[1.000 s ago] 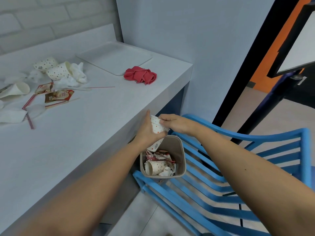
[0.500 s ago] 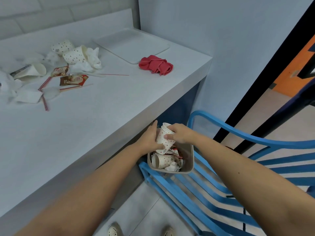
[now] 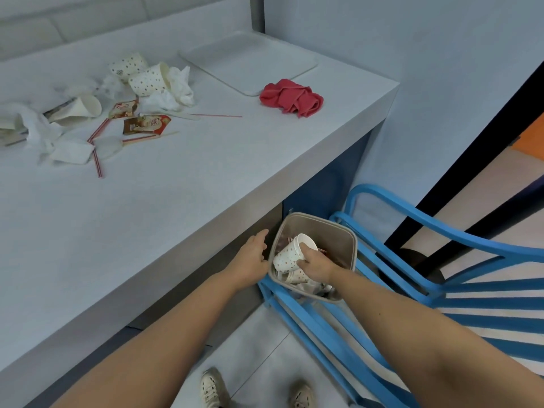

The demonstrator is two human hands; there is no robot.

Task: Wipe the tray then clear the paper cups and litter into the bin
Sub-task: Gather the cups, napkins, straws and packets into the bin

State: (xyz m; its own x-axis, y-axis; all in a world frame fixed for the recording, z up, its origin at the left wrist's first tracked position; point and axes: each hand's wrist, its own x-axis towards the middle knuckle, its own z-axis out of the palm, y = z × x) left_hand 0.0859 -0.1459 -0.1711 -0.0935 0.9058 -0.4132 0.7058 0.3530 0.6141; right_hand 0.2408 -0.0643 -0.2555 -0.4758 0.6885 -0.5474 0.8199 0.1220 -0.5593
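We see right hand point(image 3: 315, 265) low centre of frame, grip curled round dotted paper cup point(image 3: 290, 256). Cup sits inside mouth of bin point(image 3: 350, 242), above litter already there. Left hand point(image 3: 253, 260) just left of bin rim, grip released, fingers relaxed. Upper left on surface point(image 3: 176, 201): more dotted cups point(image 3: 147, 82), tissues point(image 3: 176, 89), striped straws point(image 3: 97, 160), red-brown sachets point(image 3: 147, 125); we cannot read their print. Tray point(image 3: 250, 63) upper centre, red cloth point(image 3: 291, 97) just beside it.

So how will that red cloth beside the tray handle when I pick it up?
The red cloth lies crumpled in soft folds, so it will probably go floppy and drape from the grip. It looks thin, likely light. Pushed, it would probably bunch up on the counter rather than roll.
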